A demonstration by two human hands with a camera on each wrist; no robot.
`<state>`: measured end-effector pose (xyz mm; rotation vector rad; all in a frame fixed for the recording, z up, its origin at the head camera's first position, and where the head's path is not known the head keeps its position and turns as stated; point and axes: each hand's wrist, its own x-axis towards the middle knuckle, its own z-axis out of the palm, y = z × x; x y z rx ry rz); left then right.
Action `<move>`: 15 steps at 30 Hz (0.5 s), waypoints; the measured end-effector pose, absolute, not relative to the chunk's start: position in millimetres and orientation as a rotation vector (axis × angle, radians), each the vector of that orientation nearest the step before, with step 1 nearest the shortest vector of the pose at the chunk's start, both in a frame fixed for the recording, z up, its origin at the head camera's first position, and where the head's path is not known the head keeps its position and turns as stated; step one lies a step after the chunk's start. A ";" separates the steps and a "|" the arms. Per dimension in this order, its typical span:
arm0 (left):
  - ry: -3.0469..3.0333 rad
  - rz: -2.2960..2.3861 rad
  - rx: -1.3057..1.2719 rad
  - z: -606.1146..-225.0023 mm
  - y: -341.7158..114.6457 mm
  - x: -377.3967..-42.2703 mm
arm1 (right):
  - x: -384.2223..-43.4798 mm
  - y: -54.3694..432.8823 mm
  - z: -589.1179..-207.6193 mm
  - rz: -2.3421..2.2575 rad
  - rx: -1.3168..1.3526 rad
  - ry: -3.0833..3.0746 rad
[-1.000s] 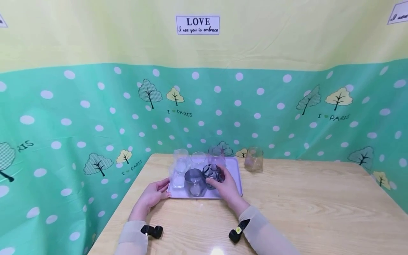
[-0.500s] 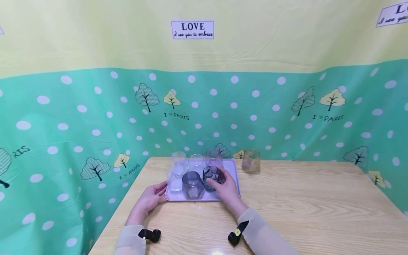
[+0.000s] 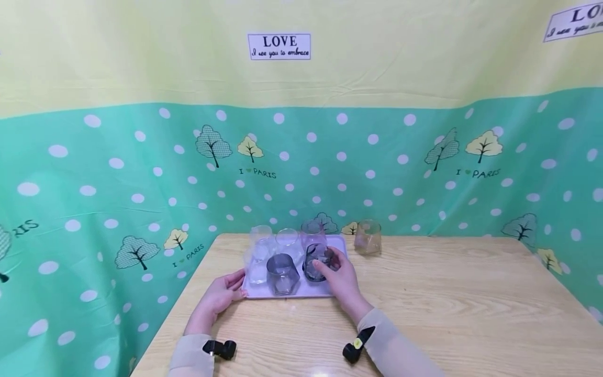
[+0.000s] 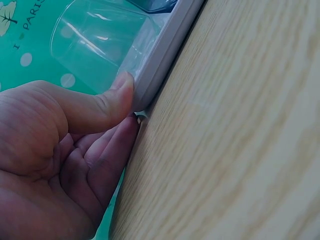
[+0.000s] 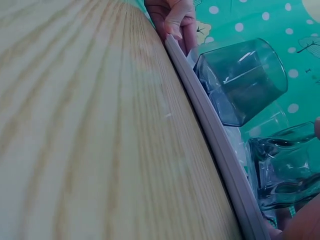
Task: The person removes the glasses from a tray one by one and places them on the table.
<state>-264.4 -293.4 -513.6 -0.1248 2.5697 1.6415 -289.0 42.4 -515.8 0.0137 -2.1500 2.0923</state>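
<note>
My left hand [image 3: 220,299] pinches the front left corner of a pale lilac tray [image 3: 311,289], thumb on the rim and fingers below it in the left wrist view. My right hand [image 3: 346,280] grips a dark grey glass with a wavy, dimpled side [image 5: 282,167], at the tray's front right. To its left a smooth smoky-grey glass [image 3: 282,275] stands upright on the tray. Clear glasses [image 3: 258,272] fill the tray's left side, and a pinkish glass [image 3: 313,233] stands at the back, partly hidden by the dark one.
An amber-tinted glass [image 3: 368,238] stands on the wooden table [image 3: 447,303], just right of the tray's back corner. Behind the table hangs a green and yellow patterned cloth [image 3: 264,157].
My right hand has shifted the dark dimpled glass slightly right, widening its gap to the smoky one. The left hand keeps its place at the tray corner. The head view has turned slightly.
</note>
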 end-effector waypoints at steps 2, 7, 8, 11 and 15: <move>2.573 1.637 -0.116 -513.4 -293.5 -265.1 | -288.0 47.7 -513.2 2.102 0.007 -2.135; 2.575 1.637 -0.111 -513.2 -293.3 -266.1 | -286.7 64.1 -510.7 2.108 -0.027 -2.120; 2.572 1.644 -0.120 -513.6 -293.3 -266.4 | -286.8 67.9 -510.6 2.105 -0.027 -2.121; 2.570 1.645 -0.118 -513.2 -293.3 -266.2 | -287.5 80.3 -511.0 2.081 -0.015 -2.130; 2.580 1.625 -0.129 -513.1 -293.5 -264.5 | -287.5 100.7 -512.2 2.017 0.008 -2.165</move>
